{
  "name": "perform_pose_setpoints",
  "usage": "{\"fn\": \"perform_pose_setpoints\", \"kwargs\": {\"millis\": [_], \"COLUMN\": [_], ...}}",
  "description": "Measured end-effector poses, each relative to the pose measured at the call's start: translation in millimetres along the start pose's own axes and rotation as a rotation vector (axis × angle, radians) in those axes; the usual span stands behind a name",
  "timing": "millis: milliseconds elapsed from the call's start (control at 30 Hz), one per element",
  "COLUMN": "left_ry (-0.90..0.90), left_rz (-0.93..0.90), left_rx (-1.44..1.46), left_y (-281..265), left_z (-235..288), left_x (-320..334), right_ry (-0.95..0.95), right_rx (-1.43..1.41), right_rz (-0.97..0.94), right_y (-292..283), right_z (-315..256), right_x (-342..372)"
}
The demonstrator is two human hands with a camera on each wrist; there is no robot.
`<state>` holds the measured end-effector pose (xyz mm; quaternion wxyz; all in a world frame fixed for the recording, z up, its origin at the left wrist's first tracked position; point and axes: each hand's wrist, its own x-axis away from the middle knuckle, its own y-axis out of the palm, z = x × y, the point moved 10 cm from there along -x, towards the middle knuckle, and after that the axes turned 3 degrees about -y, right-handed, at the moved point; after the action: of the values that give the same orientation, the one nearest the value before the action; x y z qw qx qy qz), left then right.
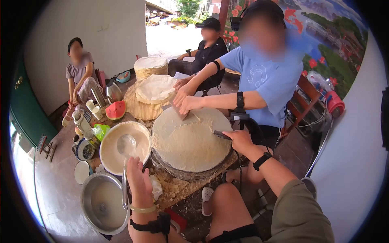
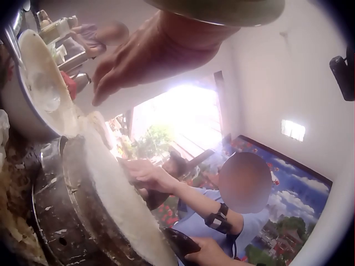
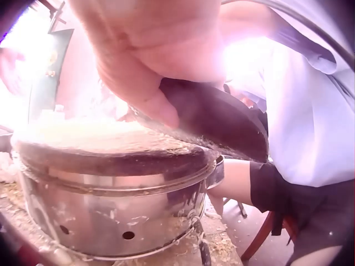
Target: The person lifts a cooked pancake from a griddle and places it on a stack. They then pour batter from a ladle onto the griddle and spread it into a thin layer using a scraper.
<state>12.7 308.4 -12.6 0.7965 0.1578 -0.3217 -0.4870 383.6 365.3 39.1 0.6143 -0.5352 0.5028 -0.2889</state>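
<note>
My right hand (image 1: 242, 142) grips a dark flat scraper (image 1: 222, 134) at the right rim of a round griddle (image 1: 194, 150). Thin batter coats most of the griddle top. Bare and loosely extended, my left hand (image 1: 139, 182) is beside the batter basin (image 1: 104, 160), its fingers holding nothing. A ladle (image 1: 126, 145) lies in that basin's batter. In the left wrist view my left hand (image 2: 150, 55) hangs above the basin and griddle edge. Across from me, a person in blue presses a brown spreading board (image 1: 178, 110) on the far side of the griddle with both hands.
Left of the griddle stand a steel pot (image 1: 87, 198) of cloudy liquid, a watermelon piece (image 1: 116, 110) and paper cups (image 1: 96, 112). Stacked flatbreads (image 1: 156, 89) lie behind on a woven mat (image 1: 131, 101). Crumbs litter the board below the griddle. Two other people sit farther back.
</note>
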Motion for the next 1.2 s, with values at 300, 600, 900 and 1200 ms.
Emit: {"fn": "perform_pose_setpoints", "kwargs": {"millis": [300,600,900,1200], "left_ry": [-0.027,-0.036,-0.020,0.020], "left_rz": [-0.054,-0.025,-0.024,-0.028], "left_rx": [0.055,0.035,0.074,0.087], "left_y": [-1,0,-3,-5], "left_z": [-8,-5,8,22], "left_x": [1,3,9,1], "right_ry": [-0.008,-0.050,0.130,0.238], "right_rx": [0.068,0.007,-0.117,0.044], "right_rz": [-0.109,-0.038,-0.037,-0.002], "right_y": [-3,-5,-22,30], "right_z": [-65,-120,-78,9], "right_x": [45,74,14,-72]}}
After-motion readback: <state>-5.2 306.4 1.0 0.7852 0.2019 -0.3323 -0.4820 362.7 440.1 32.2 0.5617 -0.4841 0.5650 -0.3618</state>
